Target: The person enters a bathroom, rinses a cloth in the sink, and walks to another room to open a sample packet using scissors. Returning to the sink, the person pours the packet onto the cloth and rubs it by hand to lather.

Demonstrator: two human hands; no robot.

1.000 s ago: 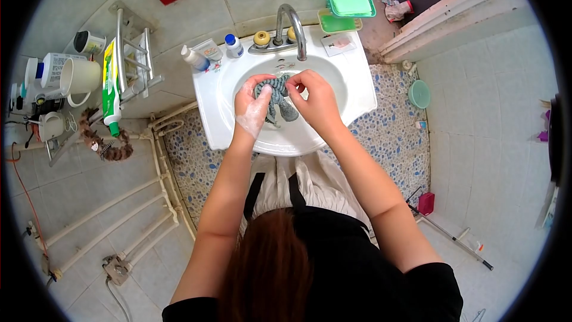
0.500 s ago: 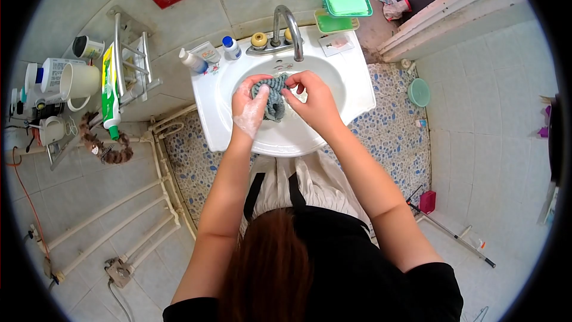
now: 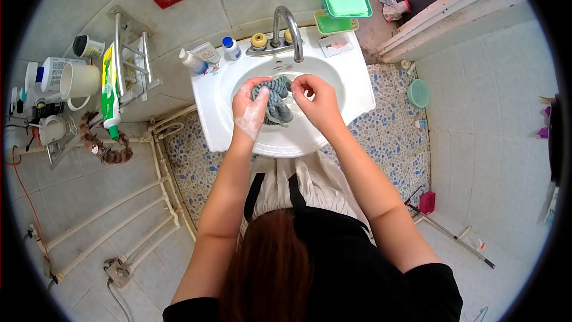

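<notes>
Over the basin of the white sink (image 3: pixel 212 120), my left hand (image 3: pixel 249 106) is wrapped round a bunched grey-green striped cloth (image 3: pixel 275 102). Suds cover the thumb side and wrist of that hand. My right hand (image 3: pixel 314 100) is at the cloth's right edge, with thumb and fingertips pinched together on it. The cloth's lower part hangs in the basin below my fingers. Above the basin curves the metal faucet (image 3: pixel 288 30).
A white bottle (image 3: pixel 193 60) and a blue-capped bottle (image 3: pixel 232 48) stand on the sink's back left. Green soap trays (image 3: pixel 347 3) are at the back right. A metal rack (image 3: pixel 134 59) with a green tube (image 3: pixel 111 92) is on the left wall.
The cloth has shifted and refolded in my left hand, its lower end now hanging further right. My right hand has moved slightly, its fingertips closing more at the cloth's edge.
</notes>
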